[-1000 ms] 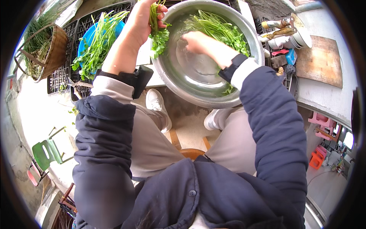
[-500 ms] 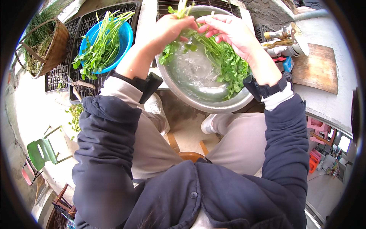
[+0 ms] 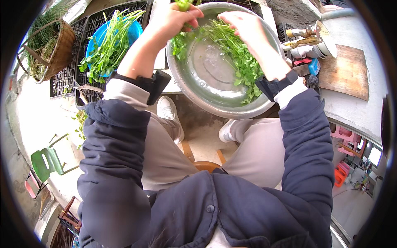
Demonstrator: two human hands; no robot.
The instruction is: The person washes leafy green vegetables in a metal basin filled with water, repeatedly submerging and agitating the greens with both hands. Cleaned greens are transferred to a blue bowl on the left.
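Observation:
My left hand (image 3: 177,20) is closed on leafy green stalks (image 3: 183,5) that look like celery. Their leaves (image 3: 179,46) dangle below it over the left rim of a wide metal basin (image 3: 206,106). Over the basin's far right part is my right hand (image 3: 245,28), slightly blurred, with its fingers loosely bent and apart and nothing visible in them. Just under it, a bunch of the same greens (image 3: 248,74) rests along the right side in the water, stems toward the far side. Ripples and bubbles show on the water.
A blue plastic basin (image 3: 136,33) of leafy stalks sits on black crates (image 3: 78,53) at left, beside scissors (image 3: 91,87) and a wicker basket (image 3: 62,49). At right lie a cutting board (image 3: 345,74) and a white bucket (image 3: 327,43). A green chair (image 3: 45,163) stands at lower left.
My hands have moved apart: the left went left and away with its stalks, the right drew off from it over the bunch. More of the water surface shows between them.

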